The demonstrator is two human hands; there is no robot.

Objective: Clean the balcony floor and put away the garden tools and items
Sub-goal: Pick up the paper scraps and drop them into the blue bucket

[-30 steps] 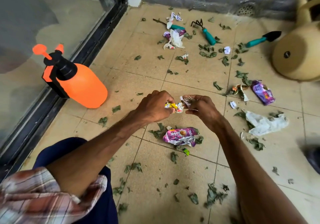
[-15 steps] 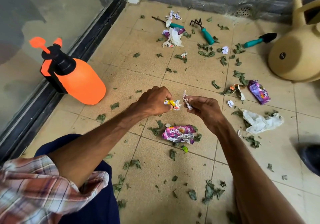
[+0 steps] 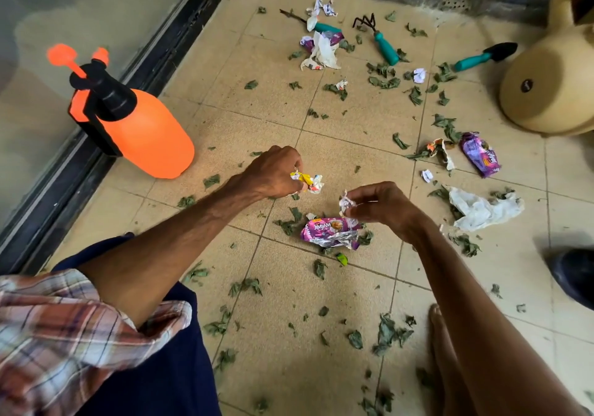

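Yellow wrapper [image 3: 307,181] pinched in L hand [image 3: 273,171], white scrap [image 3: 345,203] in R hand [image 3: 382,205]

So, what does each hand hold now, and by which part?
The left hand pinches a crumpled yellow-white wrapper by one end; the right hand pinches a small white scrap by its edge, between fingertips.

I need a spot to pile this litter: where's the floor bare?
Barest: tiles between the orange sprayer, left hand and far wrapper heap. Also right of the white paper, below the watering can. Crowded: around the teal rake and far-right purple wrapper.
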